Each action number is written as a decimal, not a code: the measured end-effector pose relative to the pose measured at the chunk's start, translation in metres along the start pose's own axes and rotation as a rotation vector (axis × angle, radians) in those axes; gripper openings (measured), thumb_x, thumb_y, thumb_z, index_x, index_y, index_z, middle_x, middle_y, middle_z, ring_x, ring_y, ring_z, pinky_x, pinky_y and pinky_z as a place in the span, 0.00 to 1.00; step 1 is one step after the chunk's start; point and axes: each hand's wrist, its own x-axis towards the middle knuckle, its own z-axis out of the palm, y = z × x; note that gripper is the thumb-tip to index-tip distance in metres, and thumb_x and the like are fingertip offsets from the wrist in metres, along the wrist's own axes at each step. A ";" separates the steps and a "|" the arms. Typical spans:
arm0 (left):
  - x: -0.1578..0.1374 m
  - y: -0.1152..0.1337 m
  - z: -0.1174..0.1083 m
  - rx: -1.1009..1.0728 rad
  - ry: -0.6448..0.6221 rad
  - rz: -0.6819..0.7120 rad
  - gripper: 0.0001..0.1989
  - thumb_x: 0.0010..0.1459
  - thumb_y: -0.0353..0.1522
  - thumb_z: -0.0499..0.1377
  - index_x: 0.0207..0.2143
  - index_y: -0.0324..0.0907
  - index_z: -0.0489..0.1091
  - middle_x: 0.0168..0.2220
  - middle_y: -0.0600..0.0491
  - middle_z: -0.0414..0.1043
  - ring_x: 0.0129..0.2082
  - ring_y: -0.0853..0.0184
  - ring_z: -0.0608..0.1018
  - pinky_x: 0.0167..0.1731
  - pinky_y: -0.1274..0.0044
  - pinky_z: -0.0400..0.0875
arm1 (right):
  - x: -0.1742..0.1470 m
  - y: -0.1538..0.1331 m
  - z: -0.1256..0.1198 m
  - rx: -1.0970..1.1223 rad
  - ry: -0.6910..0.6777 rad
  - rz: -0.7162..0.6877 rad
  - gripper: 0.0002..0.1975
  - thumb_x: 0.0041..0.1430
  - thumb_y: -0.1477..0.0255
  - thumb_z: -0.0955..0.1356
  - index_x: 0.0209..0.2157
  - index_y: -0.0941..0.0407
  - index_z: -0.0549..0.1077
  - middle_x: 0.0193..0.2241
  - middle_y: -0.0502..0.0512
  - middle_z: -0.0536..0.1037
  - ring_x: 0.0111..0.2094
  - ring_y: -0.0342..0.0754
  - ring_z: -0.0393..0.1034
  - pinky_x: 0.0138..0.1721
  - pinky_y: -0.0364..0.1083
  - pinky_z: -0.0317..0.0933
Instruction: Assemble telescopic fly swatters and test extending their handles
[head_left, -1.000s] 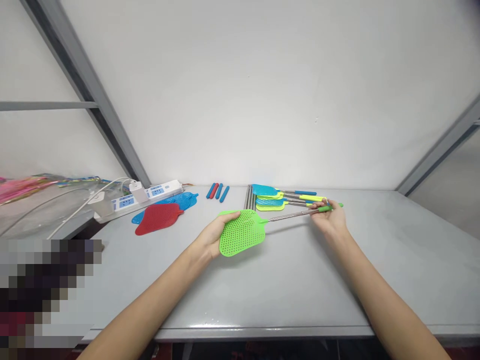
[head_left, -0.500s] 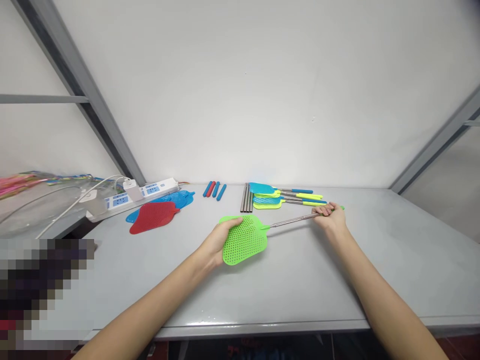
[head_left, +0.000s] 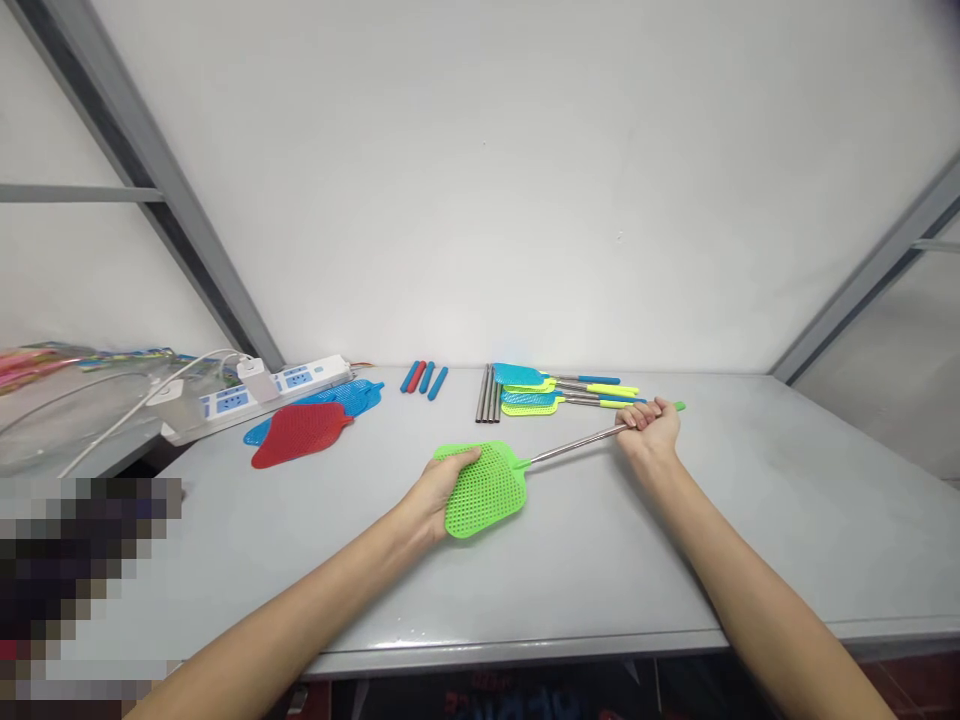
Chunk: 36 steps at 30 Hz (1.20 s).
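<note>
A green fly swatter (head_left: pixel 486 490) with a perforated head and a thin metal rod is held between my two hands above the table. My left hand (head_left: pixel 442 490) grips the head's left edge, thumb on top and fingers hidden underneath. My right hand (head_left: pixel 649 430) is closed around the handle end, with a green tip poking out past it. Beyond the swatter lie several finished-looking swatters (head_left: pixel 525 403) with blue and yellow heads and grips. Beside them, several bare metal tubes (head_left: pixel 487 395) lie in a row.
At the left lie a red swatter head (head_left: pixel 300 435) and blue swatter heads (head_left: pixel 364 397). Red and blue grips (head_left: pixel 424 378) rest near the wall. A white power strip (head_left: pixel 311 375) with plugs and cables runs along the table's (head_left: pixel 585 560) left side. Grey metal posts (head_left: pixel 847 290) frame the table.
The swatter's head has dipped slightly toward me, so the rod slopes more steeply. Both hands keep their hold. The whole view has shifted a little.
</note>
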 end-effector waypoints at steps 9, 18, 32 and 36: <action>-0.004 -0.001 0.004 -0.013 -0.007 -0.045 0.13 0.49 0.28 0.53 0.39 0.34 0.65 0.36 0.43 0.70 0.34 0.60 0.74 0.34 0.69 0.69 | -0.009 0.015 -0.003 -0.040 0.007 0.097 0.14 0.48 0.75 0.55 0.15 0.56 0.42 0.06 0.39 0.44 0.07 0.35 0.38 0.07 0.37 0.40; -0.003 -0.003 0.004 -0.031 -0.129 -0.048 0.12 0.49 0.28 0.53 0.38 0.34 0.66 0.36 0.44 0.71 0.36 0.60 0.74 0.36 0.71 0.69 | -0.006 0.002 0.003 -0.096 -0.020 0.139 0.14 0.52 0.71 0.54 0.16 0.56 0.47 0.07 0.40 0.47 0.08 0.35 0.42 0.09 0.36 0.46; -0.011 -0.001 0.006 0.069 -0.096 0.267 0.14 0.46 0.33 0.57 0.36 0.35 0.68 0.38 0.42 0.70 0.35 0.58 0.74 0.36 0.68 0.68 | 0.034 -0.012 -0.011 -0.298 0.282 0.248 0.13 0.52 0.85 0.49 0.21 0.55 0.52 0.15 0.45 0.59 0.13 0.39 0.58 0.12 0.39 0.57; -0.015 -0.002 0.008 0.090 -0.104 0.301 0.14 0.46 0.34 0.57 0.35 0.35 0.68 0.38 0.43 0.70 0.35 0.60 0.74 0.36 0.70 0.68 | 0.036 -0.021 -0.011 -0.276 0.314 0.276 0.13 0.51 0.84 0.48 0.23 0.55 0.53 0.18 0.47 0.61 0.14 0.39 0.60 0.12 0.40 0.58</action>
